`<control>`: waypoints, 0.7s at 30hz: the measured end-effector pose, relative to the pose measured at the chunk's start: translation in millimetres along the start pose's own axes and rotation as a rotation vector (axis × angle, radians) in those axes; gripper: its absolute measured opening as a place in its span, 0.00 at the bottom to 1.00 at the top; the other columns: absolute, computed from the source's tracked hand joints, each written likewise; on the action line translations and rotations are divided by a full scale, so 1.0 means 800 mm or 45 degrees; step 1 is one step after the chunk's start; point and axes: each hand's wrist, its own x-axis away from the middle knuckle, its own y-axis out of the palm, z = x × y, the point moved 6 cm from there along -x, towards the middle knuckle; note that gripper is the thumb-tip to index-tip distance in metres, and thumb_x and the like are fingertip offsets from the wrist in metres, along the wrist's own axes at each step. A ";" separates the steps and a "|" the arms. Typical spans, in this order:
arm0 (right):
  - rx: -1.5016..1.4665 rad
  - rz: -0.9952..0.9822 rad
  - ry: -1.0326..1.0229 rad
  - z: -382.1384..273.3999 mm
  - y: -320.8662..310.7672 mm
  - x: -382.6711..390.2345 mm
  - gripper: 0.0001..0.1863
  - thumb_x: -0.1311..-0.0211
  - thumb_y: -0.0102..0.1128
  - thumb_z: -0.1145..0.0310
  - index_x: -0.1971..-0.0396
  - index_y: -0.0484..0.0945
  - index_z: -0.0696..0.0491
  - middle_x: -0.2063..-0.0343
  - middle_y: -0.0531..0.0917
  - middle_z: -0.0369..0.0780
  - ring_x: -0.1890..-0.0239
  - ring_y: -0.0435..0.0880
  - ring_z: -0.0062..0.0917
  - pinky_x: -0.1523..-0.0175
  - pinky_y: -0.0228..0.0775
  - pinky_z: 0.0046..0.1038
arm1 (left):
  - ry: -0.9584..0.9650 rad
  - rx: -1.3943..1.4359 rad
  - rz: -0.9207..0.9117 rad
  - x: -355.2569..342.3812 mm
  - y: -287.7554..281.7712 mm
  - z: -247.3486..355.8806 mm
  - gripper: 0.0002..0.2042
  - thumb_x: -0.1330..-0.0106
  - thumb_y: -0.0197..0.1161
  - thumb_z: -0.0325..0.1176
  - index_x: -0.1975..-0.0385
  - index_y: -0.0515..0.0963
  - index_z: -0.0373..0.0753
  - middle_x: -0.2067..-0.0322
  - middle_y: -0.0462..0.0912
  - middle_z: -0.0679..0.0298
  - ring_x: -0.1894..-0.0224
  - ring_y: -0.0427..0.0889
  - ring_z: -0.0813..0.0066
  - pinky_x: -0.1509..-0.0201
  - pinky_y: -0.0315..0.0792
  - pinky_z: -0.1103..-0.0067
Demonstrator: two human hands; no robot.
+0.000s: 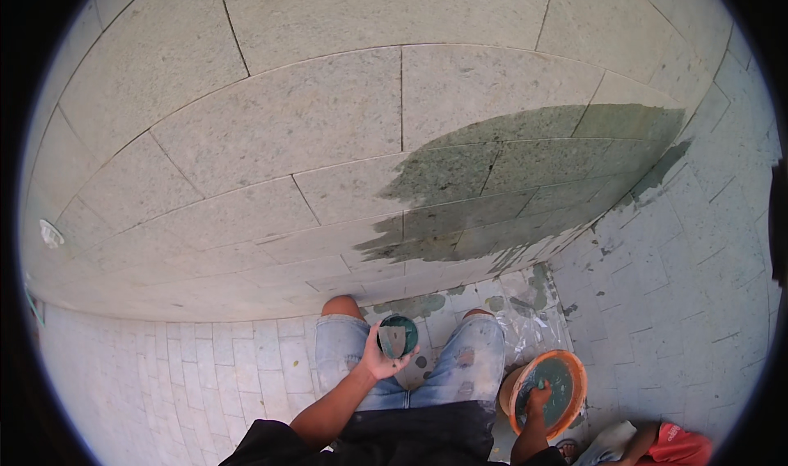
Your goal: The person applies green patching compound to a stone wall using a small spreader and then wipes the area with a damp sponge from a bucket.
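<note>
My left hand [379, 361] is wrapped round a small dark green cup [410, 328], held upright between my knees. A flat grey piece [393, 342] shows inside the cup; whether it is a blade or a patch of the coating I cannot tell. To the right of my leg, my right hand [538, 397] reaches down into an orange bucket [583, 388] of grey-green liquid [560, 381]. Its fingers are closed at the liquid's surface, and what they hold is hidden. Ahead, the pale stone wall [320, 109] bears a large dark green wet patch [525, 166] on its right side.
Clear plastic sheeting [525, 322] lies on the paving by the bucket. Green splashes [419, 305] mark the ground at the wall's foot. Another person in red [681, 445] is close by at the lower right. A small white fitting [51, 234] sits on the wall at far left.
</note>
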 end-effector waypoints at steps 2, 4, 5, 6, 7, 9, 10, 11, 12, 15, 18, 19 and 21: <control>0.194 0.023 -0.034 0.005 -0.009 -0.005 0.22 0.51 0.50 0.84 0.52 0.74 0.64 0.58 0.81 0.49 0.57 0.81 0.38 0.51 0.71 0.36 | -0.018 0.000 -0.018 -0.004 0.001 -0.001 0.34 0.43 0.54 0.66 0.45 0.73 0.48 0.48 0.74 0.56 0.48 0.73 0.49 0.60 0.75 0.68; 0.346 -0.103 0.015 -0.011 0.007 0.010 0.20 0.53 0.52 0.80 0.56 0.76 0.67 0.60 0.81 0.55 0.54 0.82 0.42 0.47 0.69 0.38 | 0.018 -0.006 -0.022 0.005 -0.011 0.007 0.38 0.44 0.50 0.70 0.41 0.70 0.47 0.44 0.72 0.53 0.48 0.72 0.51 0.58 0.74 0.70; 0.363 -0.090 0.026 -0.016 0.008 0.017 0.19 0.53 0.53 0.80 0.57 0.75 0.67 0.61 0.81 0.55 0.54 0.82 0.44 0.48 0.69 0.40 | 0.023 -0.014 0.009 0.006 -0.017 0.008 0.38 0.44 0.50 0.70 0.41 0.71 0.47 0.45 0.73 0.53 0.48 0.72 0.51 0.58 0.74 0.70; 0.382 -0.076 0.032 -0.020 0.008 0.020 0.19 0.53 0.54 0.79 0.57 0.75 0.67 0.62 0.81 0.56 0.54 0.82 0.46 0.49 0.70 0.41 | 0.029 -0.018 0.038 0.007 -0.019 0.009 0.38 0.44 0.50 0.70 0.42 0.71 0.48 0.45 0.73 0.54 0.48 0.72 0.51 0.59 0.74 0.70; 0.397 -0.053 0.036 -0.018 0.005 0.018 0.19 0.53 0.55 0.78 0.58 0.75 0.67 0.63 0.82 0.56 0.54 0.82 0.48 0.50 0.70 0.43 | 0.028 -0.026 0.059 0.003 -0.020 0.009 0.38 0.44 0.50 0.70 0.42 0.71 0.48 0.45 0.73 0.54 0.48 0.72 0.51 0.59 0.74 0.70; 0.538 -0.070 0.089 -0.015 0.004 0.016 0.16 0.49 0.55 0.76 0.59 0.76 0.66 0.65 0.82 0.54 0.60 0.82 0.47 0.56 0.71 0.43 | 0.013 -0.051 0.048 -0.002 -0.019 0.008 0.38 0.45 0.50 0.71 0.42 0.71 0.48 0.45 0.73 0.54 0.48 0.72 0.51 0.60 0.74 0.71; 0.606 -0.087 0.114 -0.013 0.006 0.016 0.15 0.46 0.55 0.75 0.59 0.77 0.65 0.65 0.83 0.53 0.62 0.83 0.46 0.59 0.71 0.43 | 0.015 -0.065 0.045 -0.001 -0.020 0.009 0.38 0.45 0.50 0.71 0.42 0.71 0.48 0.45 0.73 0.54 0.48 0.72 0.51 0.60 0.74 0.71; 0.673 -0.070 0.070 -0.017 0.007 0.014 0.14 0.46 0.55 0.74 0.61 0.78 0.65 0.67 0.83 0.53 0.63 0.83 0.47 0.60 0.71 0.43 | -0.017 -0.056 -0.028 -0.002 -0.017 0.008 0.39 0.45 0.50 0.71 0.42 0.71 0.48 0.45 0.73 0.54 0.48 0.72 0.51 0.61 0.73 0.72; 0.740 -0.054 0.028 -0.015 0.008 0.013 0.13 0.46 0.55 0.73 0.63 0.79 0.65 0.68 0.83 0.53 0.64 0.83 0.48 0.62 0.71 0.43 | -0.049 -0.047 -0.099 -0.001 -0.015 0.008 0.39 0.45 0.50 0.71 0.42 0.71 0.47 0.45 0.72 0.54 0.48 0.72 0.51 0.61 0.73 0.73; 0.691 -0.013 -0.426 0.002 -0.013 0.004 0.13 0.46 0.57 0.71 0.67 0.80 0.65 0.68 0.83 0.55 0.64 0.83 0.51 0.62 0.72 0.44 | -0.053 -0.043 -0.076 -0.009 -0.014 0.001 0.39 0.45 0.51 0.71 0.41 0.70 0.47 0.44 0.71 0.54 0.48 0.71 0.52 0.62 0.73 0.73; 0.675 -0.131 -0.253 -0.009 0.007 0.012 0.15 0.46 0.59 0.68 0.67 0.81 0.66 0.66 0.83 0.56 0.61 0.83 0.53 0.59 0.73 0.45 | -0.083 0.003 -0.061 0.004 -0.009 0.004 0.35 0.44 0.53 0.68 0.44 0.72 0.47 0.48 0.74 0.54 0.50 0.74 0.50 0.62 0.75 0.71; 0.710 -0.179 -0.068 -0.018 0.014 0.013 0.15 0.46 0.59 0.67 0.66 0.81 0.66 0.65 0.83 0.57 0.60 0.83 0.53 0.58 0.73 0.45 | -0.119 0.037 -0.091 0.008 -0.007 0.003 0.33 0.43 0.55 0.66 0.45 0.73 0.48 0.50 0.75 0.54 0.52 0.75 0.49 0.63 0.77 0.70; 0.704 -0.002 0.067 -0.027 0.006 0.014 0.16 0.46 0.60 0.67 0.64 0.81 0.66 0.64 0.83 0.57 0.60 0.82 0.53 0.57 0.73 0.43 | -0.022 -0.021 0.032 0.003 -0.006 0.003 0.33 0.43 0.55 0.66 0.46 0.73 0.47 0.50 0.75 0.54 0.52 0.75 0.49 0.64 0.76 0.71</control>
